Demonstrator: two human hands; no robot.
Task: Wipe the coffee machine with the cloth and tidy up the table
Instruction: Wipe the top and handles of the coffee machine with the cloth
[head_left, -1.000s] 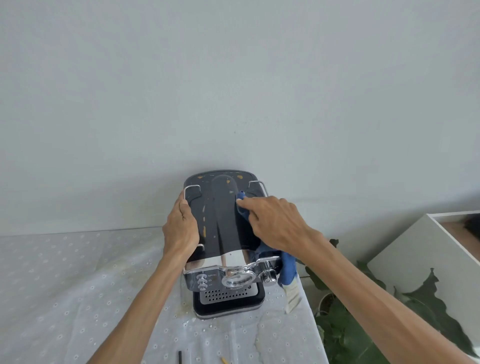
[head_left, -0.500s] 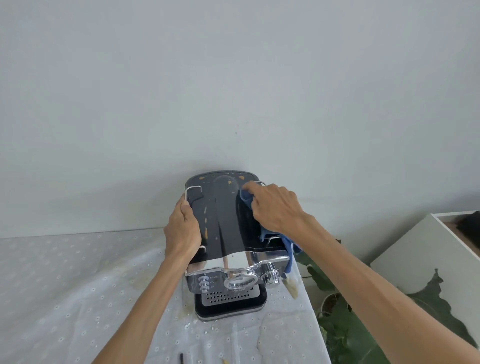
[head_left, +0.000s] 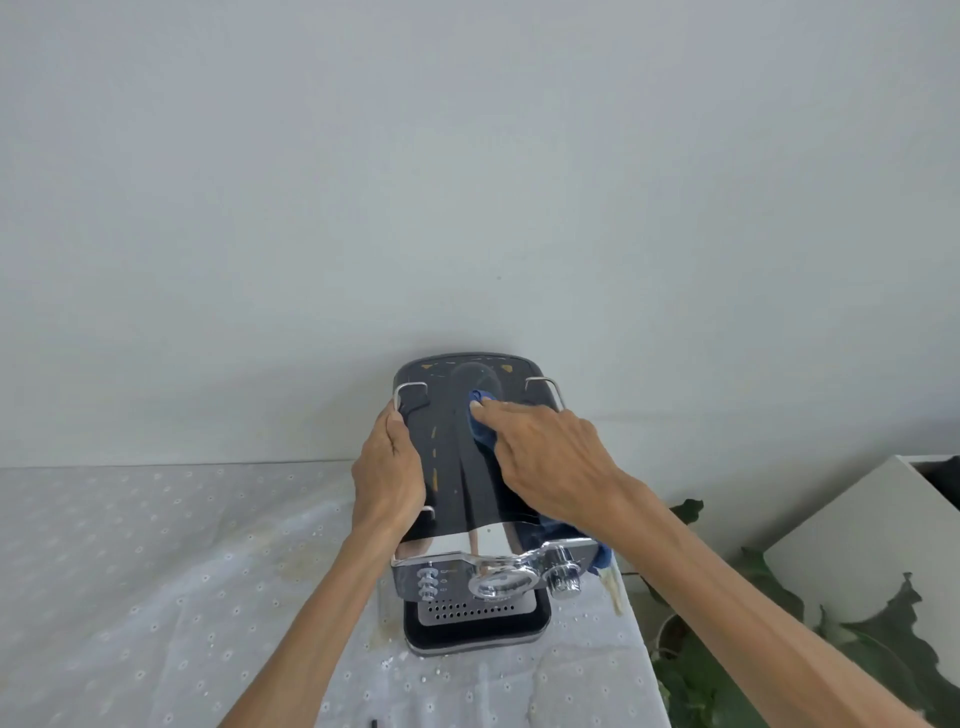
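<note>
The coffee machine, black on top with a chrome front and dials, stands at the table's right end against the wall. Yellowish smears mark its dark top. My left hand grips the machine's left side by the wire rail. My right hand lies flat on the top with fingers stretched out, pressing the blue cloth onto it. The cloth shows at my fingertips and hangs off the machine's right side under my wrist.
A white eyelet tablecloth with faint stains covers the table. A small dark item lies at the bottom edge. Right of the table stand a leafy plant and a white box. A pale wall rises right behind the machine.
My right hand with the cloth slid from the top's far right corner leftward toward the middle of the top. My left hand stayed on the machine's left side.
</note>
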